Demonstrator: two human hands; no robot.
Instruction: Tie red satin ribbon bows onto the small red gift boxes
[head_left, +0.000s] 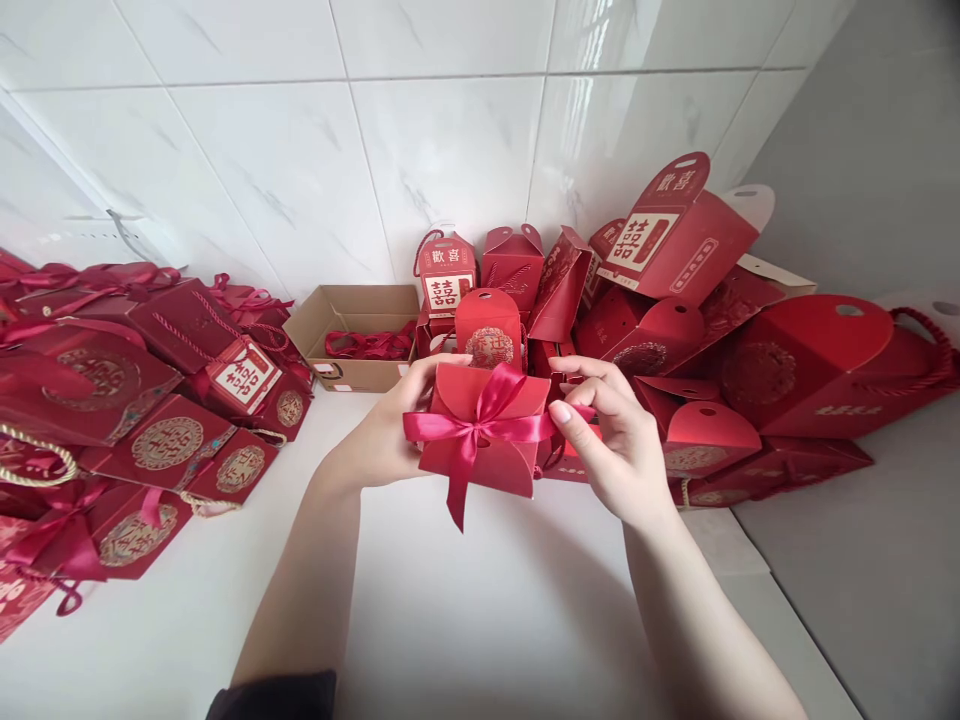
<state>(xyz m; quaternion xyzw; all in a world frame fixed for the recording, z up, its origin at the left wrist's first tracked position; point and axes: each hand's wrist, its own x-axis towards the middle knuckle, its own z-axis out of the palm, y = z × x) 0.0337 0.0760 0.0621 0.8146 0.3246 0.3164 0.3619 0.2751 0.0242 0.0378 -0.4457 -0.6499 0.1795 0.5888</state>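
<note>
A small red gift box [504, 472] is held up in front of me, its curved flaps folded over the top. Across it runs a crimson satin ribbon [474, 431], tied in a bow at the centre, with one tail hanging over the near edge. My left hand [386, 425] is closed round the box's left side; some of its fingers are hidden behind the box. At the right side, my right hand [626, 450] pinches the ribbon's right end between thumb and fingers, close to the box's edge.
Many red boxes [161, 440] with bows and cords are piled on the left. An open cardboard carton [360, 378] with crimson ribbons inside stands against the tiled wall. More red boxes [679, 240] are heaped at the back right on the white table [450, 620].
</note>
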